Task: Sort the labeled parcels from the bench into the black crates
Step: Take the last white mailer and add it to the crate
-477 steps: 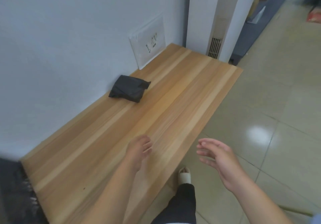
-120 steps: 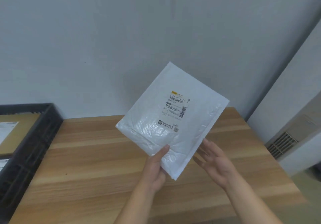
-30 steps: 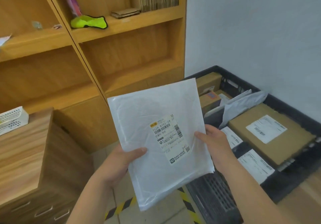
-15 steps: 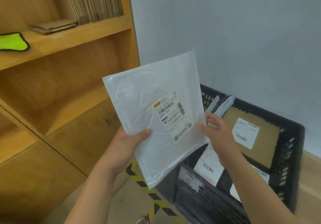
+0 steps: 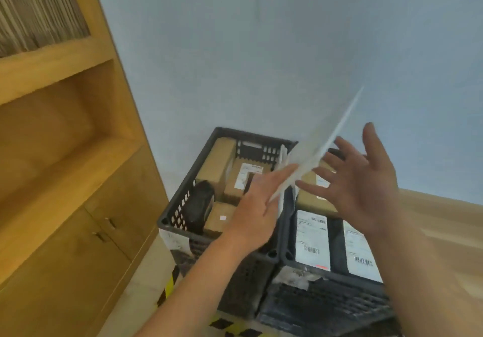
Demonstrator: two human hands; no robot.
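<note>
Leaning edge-on above where the left crate [image 5: 170,213] and right crate [image 5: 287,234] meet, the white mailer [image 5: 326,143] runs its long axis up and rightward from your left hand [image 5: 256,206], whose straight fingers touch its lower end without pinching. Your right hand [image 5: 360,187] is spread wide just beside it, holding nothing; the left is nearer.

Both forearms [image 5: 198,279] are bare and unsleeved, ending in the ungloved left grip [image 5: 257,206] and right grip [image 5: 363,187].
</note>
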